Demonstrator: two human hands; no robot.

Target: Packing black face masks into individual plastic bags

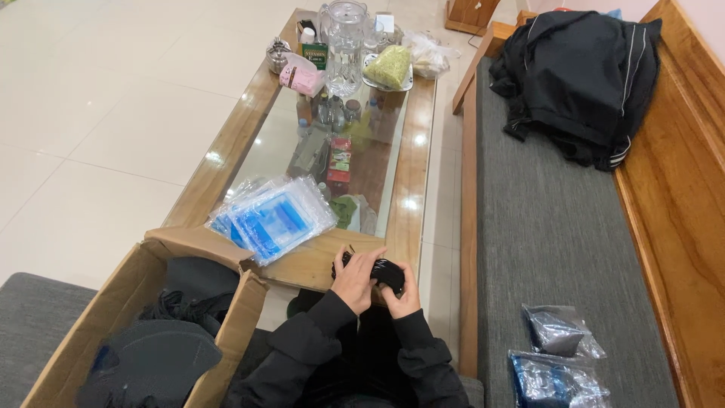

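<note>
**Two hands around a small black bundle at the table's near edge**

The long wooden table with its glass top fills the middle of the room, and everything else sits around it. To its right runs a wooden bench with a grey cushion; a black jacket lies heaped at the bench's far end, and two filled clear bags lie at its near end, the lower one cut off by the frame. Left of the table's near corner stands an open cardboard box holding dark items too jumbled to tell apart; its bottom is cut off too.

On the table's near left part lies a stack of clear plastic bags with blue inside. The far end is crowded: a clear glass jug, a plate of something green, a pink box, small tins. Things under the glass show only dimly.

At the table's near edge, the left hand and right hand, both in black sleeves, close together around a small black item. Both are grasping it, held just above the wood. The fingers hide most of it, so what it is cannot be made out.
</note>
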